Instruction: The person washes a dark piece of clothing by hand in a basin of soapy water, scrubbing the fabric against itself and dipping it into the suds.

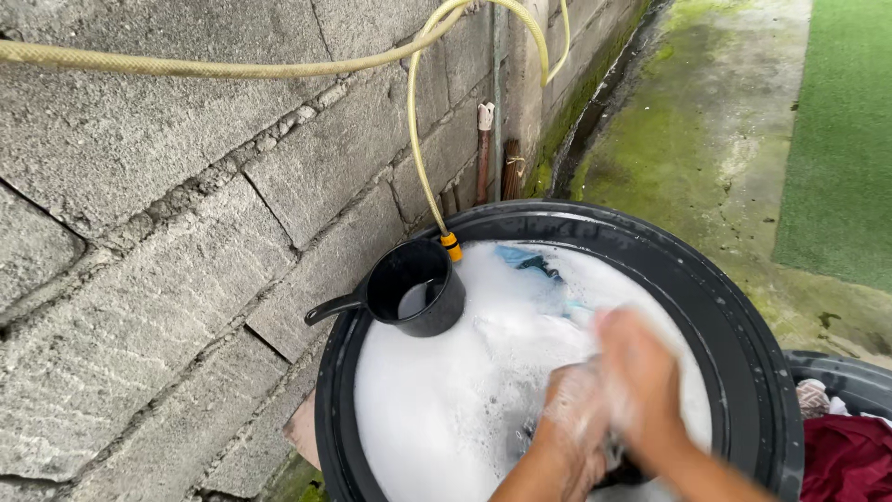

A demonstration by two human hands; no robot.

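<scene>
both hands, left hand (569, 416) and right hand (641, 386), are clenched together on a dark wet piece of cloth (621, 465), pressed palm to palm in the white soapy foam (446, 400) of the wide round black plastic tub (743, 307). step in hand, by my reading: scrubbing the cloth against itself. beyond the hands, a black plastic dipper with handle (413, 290) sits at the rim beside the yellow hose end (451, 245). to their right, a second tub with red fabric (850, 455), cut off. the hands are motion-blurred; foam hides most of the cloth.

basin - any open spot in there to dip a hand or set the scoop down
Open foam lies at the basin's left front, below the black scoop and left of the left hand. Crowded: both hands, the right hand included, rub dark cloth at the front right; blue cloth sits at the far rim.
</scene>
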